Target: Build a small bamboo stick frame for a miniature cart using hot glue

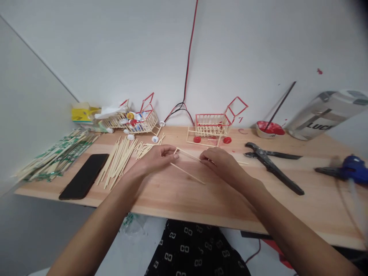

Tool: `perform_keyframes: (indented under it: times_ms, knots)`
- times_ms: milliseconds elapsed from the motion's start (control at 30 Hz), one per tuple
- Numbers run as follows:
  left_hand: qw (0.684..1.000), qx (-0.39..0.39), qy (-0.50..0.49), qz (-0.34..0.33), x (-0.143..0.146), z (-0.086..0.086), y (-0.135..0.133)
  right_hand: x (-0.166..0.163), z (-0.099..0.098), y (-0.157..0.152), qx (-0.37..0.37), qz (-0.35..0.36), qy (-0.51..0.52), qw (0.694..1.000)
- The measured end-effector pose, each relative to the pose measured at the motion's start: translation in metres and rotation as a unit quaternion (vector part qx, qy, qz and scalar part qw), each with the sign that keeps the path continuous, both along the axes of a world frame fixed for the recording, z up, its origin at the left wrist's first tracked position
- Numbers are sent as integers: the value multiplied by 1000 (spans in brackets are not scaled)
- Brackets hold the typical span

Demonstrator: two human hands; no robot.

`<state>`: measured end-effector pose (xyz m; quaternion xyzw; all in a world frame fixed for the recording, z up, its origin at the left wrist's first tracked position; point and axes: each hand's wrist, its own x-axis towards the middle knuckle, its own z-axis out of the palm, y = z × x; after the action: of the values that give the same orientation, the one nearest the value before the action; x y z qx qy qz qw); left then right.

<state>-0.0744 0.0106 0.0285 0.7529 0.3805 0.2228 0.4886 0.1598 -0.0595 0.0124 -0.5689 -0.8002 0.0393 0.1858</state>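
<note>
My left hand is closed, its fingertips pinching the end of a small piece of thin bamboo stick. My right hand closes on the other end of that piece, its fingers bent and partly hiding what they grip. Just below, a loose bamboo stick lies slantwise on the wooden table. Beyond my hands stands a miniature shopping cart built from sticks, with red-painted edges and red bottle-cap wheels. Another stick pokes out beyond my right hand.
Left are stick piles, a phone, packaged chopsticks and a stick cart filled with caps. Right are black pliers, a blue glue gun, a red paint bowl and a large plastic bottle.
</note>
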Motion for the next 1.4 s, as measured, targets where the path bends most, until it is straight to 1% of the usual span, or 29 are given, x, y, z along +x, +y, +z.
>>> perform_keyframes:
  times_ms: [67, 133, 200, 267, 333, 400, 467, 533, 600, 700, 767, 833, 933, 1067, 1133, 1200, 1300, 1400]
  knots:
    - [998, 60, 32, 1, 2, 8, 3, 0, 3, 3, -6, 11, -25, 1000]
    - [991, 113, 66, 16, 4, 16, 6, 2, 4, 5, -10, 16, -46, 999]
    - [985, 149, 85, 19, 7, 22, 8, 3, 5, 7, -12, 29, -68, 997]
    - [983, 166, 84, -4, 12, 23, 8, 3, 5, 9, -10, 47, -88, 995]
    - [982, 166, 80, -44, 22, 19, 8, 1, 6, 12, -7, 68, -101, 993]
    - [981, 149, 92, -85, 35, 11, 7, -2, 5, 16, -3, 82, -107, 991]
    - [979, 136, 111, -106, 47, 3, 7, -2, 5, 21, 2, 90, -100, 991]
    - [978, 135, 118, -106, 57, -4, 9, 4, 5, 24, 11, 89, -76, 993]
    - [979, 141, 116, -95, 62, -9, 11, 16, 5, 22, 32, 66, -31, 997]
    - [977, 148, 119, -97, 64, -13, 13, 40, 3, 10, 58, -21, 37, 997]
    - [976, 146, 126, -106, 64, -12, 13, 53, -1, -2, 40, -81, 42, 995]
    - [975, 139, 135, -110, 64, -11, 11, 61, -6, -13, 20, -124, 35, 991]
    - [975, 132, 147, -107, 66, -9, 8, 59, -11, -28, -16, -178, 25, 984]
    - [977, 132, 136, -98, 65, -8, 6, 42, -9, -42, -67, -203, 34, 976]
    - [983, 103, 116, -99, 64, -8, 7, 36, -7, -45, -84, -208, 34, 974]
    - [991, 32, 86, -101, 62, -8, 7, 33, -6, -45, -82, -209, 46, 973]
    - [991, -74, 49, -98, 60, -5, 7, 31, -5, -43, -61, -196, 107, 973]
    - [988, -122, 28, -87, 58, 0, 7, 30, -6, -41, -73, -171, 174, 967]
